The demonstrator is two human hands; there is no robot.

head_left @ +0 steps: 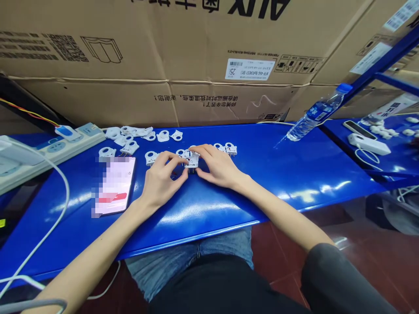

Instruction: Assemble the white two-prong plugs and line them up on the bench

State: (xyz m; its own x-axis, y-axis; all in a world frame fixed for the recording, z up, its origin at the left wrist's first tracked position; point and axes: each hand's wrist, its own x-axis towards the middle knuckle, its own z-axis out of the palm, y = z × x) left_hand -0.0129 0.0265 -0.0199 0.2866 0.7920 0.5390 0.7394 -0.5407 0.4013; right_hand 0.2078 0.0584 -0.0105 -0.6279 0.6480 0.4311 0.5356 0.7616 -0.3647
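My left hand [163, 176] and my right hand [218, 167] meet at the middle of the blue table [294, 170]. Both pinch one small white plastic plug part [191, 162] with metal prongs, held just above the table top. Fingers of both hands are curled around it. More of the same white parts lie close by: one [151, 157] left of my left hand, two [226, 148] behind my right hand, and several [137, 133] in a loose group at the back left.
A phone [115, 185] lies screen up left of my hands. A white power strip [52, 150] with cables sits at the far left. A water bottle [314, 112] leans at the back right. Large cardboard boxes [196, 56] wall the far edge. Another blue table [369, 144] holds a strip and parts.
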